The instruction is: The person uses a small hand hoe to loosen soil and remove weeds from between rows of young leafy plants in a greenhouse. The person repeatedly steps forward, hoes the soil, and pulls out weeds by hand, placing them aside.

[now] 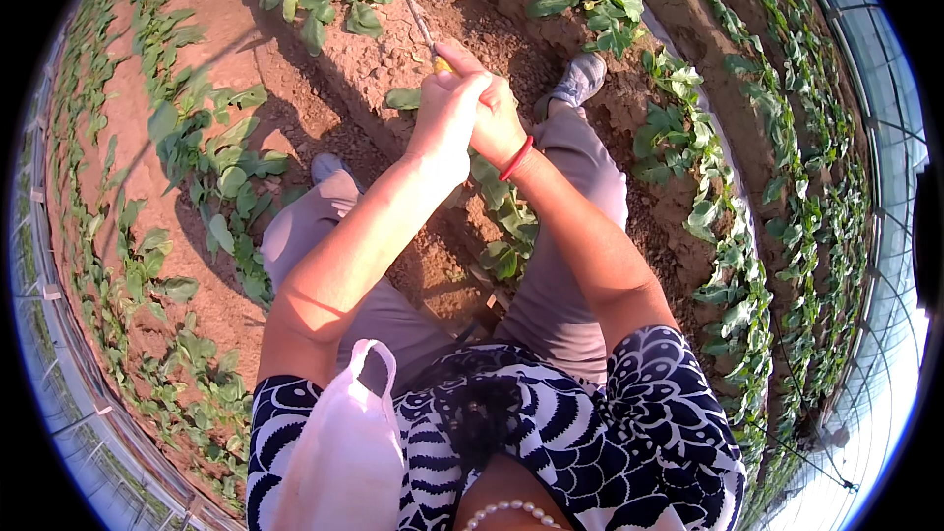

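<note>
Before me, my left hand (pixel 442 107) and my right hand (pixel 495 107) are clasped together around the yellow grip of a thin-shafted hand tool (pixel 415 6). A finger of the right hand points up along the shaft. The narrow, slightly bent shaft runs from my fists to the top edge of the view, where a small pale flat part shows; its kind cannot be told. Most of the grip is hidden by my fingers. Under the shaft lies bare, crumbly brown soil (pixel 369 63). One green leaf (pixel 403 98) shows just left of my hands.
Leafy crop plants (pixel 240 192) grow in rows on both sides, with more plants (pixel 597 0) ahead and some (pixel 509 236) between my legs. My shoes (pixel 582 79) stand on soil, legs apart. A pale strip (pixel 737 177) runs along the right-hand row. Greenhouse film (pixel 896 118) curves along the right rim.
</note>
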Demonstrator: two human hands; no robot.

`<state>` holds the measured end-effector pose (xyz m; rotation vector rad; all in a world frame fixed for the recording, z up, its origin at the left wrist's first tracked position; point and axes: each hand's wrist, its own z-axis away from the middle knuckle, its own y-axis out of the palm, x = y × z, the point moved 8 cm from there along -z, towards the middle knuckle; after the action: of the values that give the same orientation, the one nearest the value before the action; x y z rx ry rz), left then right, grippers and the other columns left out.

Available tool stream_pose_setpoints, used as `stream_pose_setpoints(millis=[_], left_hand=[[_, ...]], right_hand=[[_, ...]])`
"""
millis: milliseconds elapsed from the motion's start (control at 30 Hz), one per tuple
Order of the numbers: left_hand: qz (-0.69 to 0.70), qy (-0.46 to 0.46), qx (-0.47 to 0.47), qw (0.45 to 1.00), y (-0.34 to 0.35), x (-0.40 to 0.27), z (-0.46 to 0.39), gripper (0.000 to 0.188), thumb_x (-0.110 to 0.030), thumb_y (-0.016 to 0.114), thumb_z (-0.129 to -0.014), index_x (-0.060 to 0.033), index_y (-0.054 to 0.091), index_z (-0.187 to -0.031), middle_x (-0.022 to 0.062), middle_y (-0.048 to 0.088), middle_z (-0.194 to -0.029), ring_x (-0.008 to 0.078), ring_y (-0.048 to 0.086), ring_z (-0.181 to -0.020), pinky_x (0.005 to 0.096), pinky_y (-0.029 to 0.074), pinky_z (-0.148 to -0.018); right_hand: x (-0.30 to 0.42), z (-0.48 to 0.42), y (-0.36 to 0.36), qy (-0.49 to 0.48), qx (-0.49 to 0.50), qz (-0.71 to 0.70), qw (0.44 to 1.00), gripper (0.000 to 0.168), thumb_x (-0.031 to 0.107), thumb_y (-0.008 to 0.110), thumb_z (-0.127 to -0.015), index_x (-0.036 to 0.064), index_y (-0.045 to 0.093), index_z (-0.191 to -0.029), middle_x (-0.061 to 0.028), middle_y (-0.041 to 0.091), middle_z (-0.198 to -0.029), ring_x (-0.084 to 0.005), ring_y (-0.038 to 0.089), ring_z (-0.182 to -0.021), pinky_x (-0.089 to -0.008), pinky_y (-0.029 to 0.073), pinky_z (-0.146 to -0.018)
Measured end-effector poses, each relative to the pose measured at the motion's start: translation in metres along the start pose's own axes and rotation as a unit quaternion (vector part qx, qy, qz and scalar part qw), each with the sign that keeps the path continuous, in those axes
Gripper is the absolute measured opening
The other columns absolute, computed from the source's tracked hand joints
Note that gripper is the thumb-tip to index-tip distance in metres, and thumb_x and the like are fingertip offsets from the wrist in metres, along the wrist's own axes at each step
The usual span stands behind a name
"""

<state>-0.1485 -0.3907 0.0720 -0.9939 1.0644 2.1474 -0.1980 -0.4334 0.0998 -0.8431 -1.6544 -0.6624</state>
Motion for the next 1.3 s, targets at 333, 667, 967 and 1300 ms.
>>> stream_pose_setpoints(millis=[333,667,967,1300], left_hand=[[0.0,0.006,-0.002,1.0,-0.002,0.007,-0.009,0.021,-0.019,0.058,-0.081,-0.0021,0.052,-0.091,0.0062,0.055,-0.09,0.013,0.054,-0.087,0.0283,0.043,-0.076],[0.013,0.05,-0.025,0.998,0.016,-0.001,-0.002,0.012,-0.01,0.056,-0.077,-0.0033,0.046,-0.075,0.003,0.05,-0.072,0.0096,0.052,-0.067,0.0242,0.041,-0.057],[-0.019,0.088,-0.107,0.99,0.005,-0.004,0.002,0.022,-0.007,0.054,-0.075,-0.0008,0.038,-0.088,0.0018,0.045,-0.069,0.0097,0.048,-0.061,0.0249,0.039,-0.052],[-0.344,0.175,-0.247,0.889,0.008,-0.013,0.007,0.038,-0.005,0.049,-0.077,0.0005,0.038,-0.113,0.0023,0.045,-0.069,0.0138,0.049,-0.063,0.0274,0.042,-0.055]], right_hand=[[-0.002,0.0,-0.003,0.043,0.009,0.0,0.999,0.039,0.017,0.053,-0.087,-0.002,0.049,-0.121,-0.0064,0.062,-0.089,-0.0084,0.054,-0.084,-0.0243,0.044,-0.075],[-0.028,-0.001,-0.012,0.048,0.027,-0.052,0.997,0.05,0.004,0.053,-0.084,0.001,0.039,-0.131,0.0039,0.054,-0.081,-0.0028,0.048,-0.07,-0.0189,0.044,-0.064],[-0.012,0.005,0.004,0.06,0.052,-0.037,0.996,0.05,0.011,0.054,-0.084,0.0,0.039,-0.131,0.0045,0.053,-0.081,-0.0037,0.047,-0.07,-0.0185,0.042,-0.065],[-0.033,0.002,0.001,0.076,0.055,-0.13,0.987,0.048,0.016,0.053,-0.086,-0.001,0.041,-0.13,0.0055,0.052,-0.079,-0.003,0.046,-0.067,-0.0178,0.041,-0.062]])
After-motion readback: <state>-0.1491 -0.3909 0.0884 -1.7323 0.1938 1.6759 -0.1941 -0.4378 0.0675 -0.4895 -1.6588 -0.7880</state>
